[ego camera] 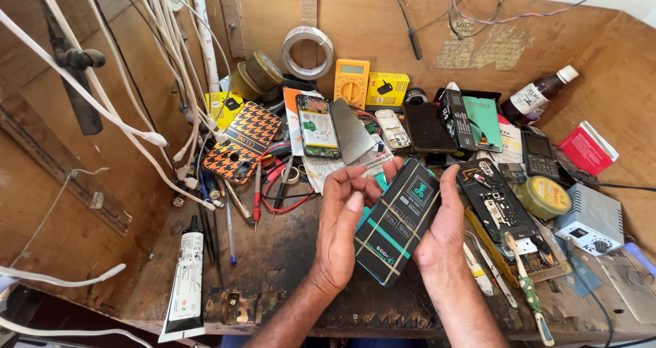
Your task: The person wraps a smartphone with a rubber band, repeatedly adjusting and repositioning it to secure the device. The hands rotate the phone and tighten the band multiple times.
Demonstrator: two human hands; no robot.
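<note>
Held just below frame centre, over the front edge of the wooden workbench (287, 252): a flat black-and-teal packet (398, 220) with printed panels, tilted so its top leans toward one o'clock. Gripped on both long sides. Left hand (342, 228) at nine o'clock of the packet, fingers curled loosely, thumb lying along the near edge, fingertips meeting the upper left corner. Right hand (443, 221) at three o'clock, palm flat against the far edge, thumb hidden behind. Neither hand spread wide; both pressed inward on the packet.

Packet apparently still sealed: no torn flap, no contents showing. Judged an early stage, with opening and everything after it still left.

At three o'clock of the right hand, an opened phone (497, 208) with circuit board bare, resting on a yellow tray. At five o'clock, a green-handled tool (529, 293). At eleven o'clock of the packet, another phone frame (318, 126) with exposed internals and a grey metal plate (352, 132) beside it. At twelve o'clock, a yellow multimeter (352, 83). At seven o'clock, near the bench's corner, a glue tube (186, 279).
</note>
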